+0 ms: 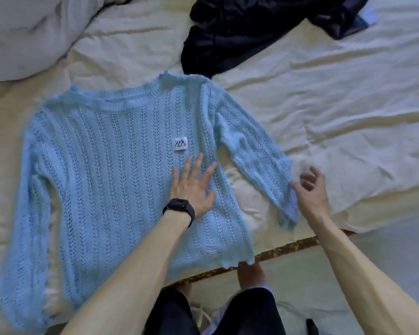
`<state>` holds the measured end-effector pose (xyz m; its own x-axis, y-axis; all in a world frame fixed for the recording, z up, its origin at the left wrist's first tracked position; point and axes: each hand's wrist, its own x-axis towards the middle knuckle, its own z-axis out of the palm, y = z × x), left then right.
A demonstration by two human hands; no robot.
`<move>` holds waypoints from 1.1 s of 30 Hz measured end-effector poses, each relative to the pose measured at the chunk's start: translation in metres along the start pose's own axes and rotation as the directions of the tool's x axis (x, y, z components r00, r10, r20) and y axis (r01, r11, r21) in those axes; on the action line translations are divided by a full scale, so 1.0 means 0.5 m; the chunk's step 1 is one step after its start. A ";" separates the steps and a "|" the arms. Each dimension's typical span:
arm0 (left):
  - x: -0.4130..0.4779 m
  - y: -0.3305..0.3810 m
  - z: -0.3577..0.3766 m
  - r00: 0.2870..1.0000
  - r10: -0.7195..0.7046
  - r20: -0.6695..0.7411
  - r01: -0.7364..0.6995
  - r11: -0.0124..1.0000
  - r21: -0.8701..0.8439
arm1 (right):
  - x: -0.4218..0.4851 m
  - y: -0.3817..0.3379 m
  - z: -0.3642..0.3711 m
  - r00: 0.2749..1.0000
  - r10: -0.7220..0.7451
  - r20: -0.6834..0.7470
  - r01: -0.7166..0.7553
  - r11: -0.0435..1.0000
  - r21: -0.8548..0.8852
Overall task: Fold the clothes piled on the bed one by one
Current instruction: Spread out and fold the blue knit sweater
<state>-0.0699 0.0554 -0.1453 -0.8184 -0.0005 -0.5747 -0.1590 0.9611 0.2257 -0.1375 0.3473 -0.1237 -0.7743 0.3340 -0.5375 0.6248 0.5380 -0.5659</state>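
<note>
Left hand (194, 187) flat on the sweater (111, 170), fingers spread; right hand (310, 192) at the cuff (288, 213), fingers loosely curled, can't tell if pinching. Sweater is spread flat at the bed's (348, 105) near edge. Behind it, a dark garment (240, 32) is heaped against its shoulder; pillow (22, 39) far left.

Light blue ribbed open-knit sweater (121, 165), cream sheet (336, 105), dark navy garment (240, 32), black wristband (179, 209).
</note>
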 end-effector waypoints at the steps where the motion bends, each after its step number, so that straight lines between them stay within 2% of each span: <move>1: 0.024 0.020 -0.003 0.999 -0.030 0.027 0.031 0.999 -0.026 | 0.026 -0.008 -0.009 0.997 -0.050 0.067 0.049 0.999 0.011; 3: 0.059 0.052 -0.008 0.988 -0.133 0.080 0.140 0.986 -0.094 | 0.080 -0.027 -0.014 0.967 -0.130 0.218 0.131 0.991 0.009; 5: 0.076 0.073 -0.015 0.968 -0.245 0.057 0.252 0.951 -0.178 | 0.121 -0.062 -0.007 0.904 -0.107 0.414 0.141 0.989 -0.052; 8: 0.088 0.099 -0.041 0.922 -0.386 -0.025 0.353 0.865 -0.356 | 0.164 -0.105 -0.034 0.722 0.041 0.691 0.230 0.928 -0.295; 10: 0.095 0.116 -0.061 0.910 -0.415 0.002 0.386 0.845 -0.371 | 0.191 -0.121 -0.092 0.630 0.063 0.774 0.253 0.926 -0.281; 11: 0.105 0.125 -0.075 0.907 -0.420 0.039 0.405 0.839 -0.364 | 0.211 -0.131 -0.127 0.636 0.036 0.771 0.199 0.957 -0.210; 13: 0.142 0.134 -0.104 0.885 -0.450 0.118 0.462 0.825 -0.324 | 0.261 -0.156 -0.203 0.744 -0.063 0.666 0.090 0.996 -0.007; 15: 0.187 0.143 -0.138 0.851 -0.486 0.199 0.523 0.817 -0.242 | 0.319 -0.185 -0.276 0.846 -0.183 0.500 0.181 0.982 0.052; 16: 0.207 0.150 -0.156 0.832 -0.511 0.215 0.549 0.812 -0.197 | 0.348 -0.197 -0.304 0.865 -0.230 0.446 0.247 0.969 0.019; 18: 0.248 0.169 -0.190 0.814 -0.565 0.136 0.579 0.809 -0.106 | 0.399 -0.213 -0.339 0.872 -0.296 0.390 0.355 0.930 -0.089; 20: 0.293 0.194 -0.223 0.831 -0.553 -0.064 0.553 0.833 -0.024 | 0.437 -0.220 -0.347 0.861 -0.322 0.394 0.424 0.882 -0.207; 22: 0.347 0.222 -0.255 0.887 -0.412 -0.208 0.428 0.903 0.037 | 0.469 -0.214 -0.337 0.844 -0.310 0.438 0.487 0.786 -0.381; 23: 0.374 0.235 -0.268 0.936 -0.291 -0.197 0.318 0.940 0.122 | 0.484 -0.203 -0.330 0.841 -0.292 0.455 0.509 0.712 -0.483; 25: 0.424 0.259 -0.279 0.996 -0.069 -0.060 0.086 0.933 0.349 | 0.503 -0.171 -0.319 0.837 -0.219 0.501 0.526 0.573 -0.628; 27: 0.462 0.278 -0.280 0.999 -0.020 0.029 0.003 0.875 0.484 | 0.506 -0.133 -0.315 0.821 -0.144 0.552 0.537 0.523 -0.662; 30: 0.499 0.304 -0.288 0.998 -0.010 0.062 -0.028 0.817 0.577 | 0.517 -0.101 -0.329 0.852 -0.202 0.482 0.494 0.611 -0.618; 31: 0.506 0.312 -0.292 0.998 -0.020 0.059 -0.019 0.803 0.595 | 0.520 -0.100 -0.338 0.873 -0.231 0.429 0.460 0.681 -0.569; 33: 0.509 0.322 -0.299 0.998 -0.068 -0.012 0.062 0.798 0.600 | 0.526 -0.106 -0.358 0.918 -0.253 0.304 0.357 0.861 -0.361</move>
<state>-0.3862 0.1689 -0.1374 -0.8123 -0.0696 -0.5791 0.1534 0.9324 -0.3272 -0.3920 0.5452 -0.1233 -0.8388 -0.0646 -0.5406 0.2258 0.8623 -0.4533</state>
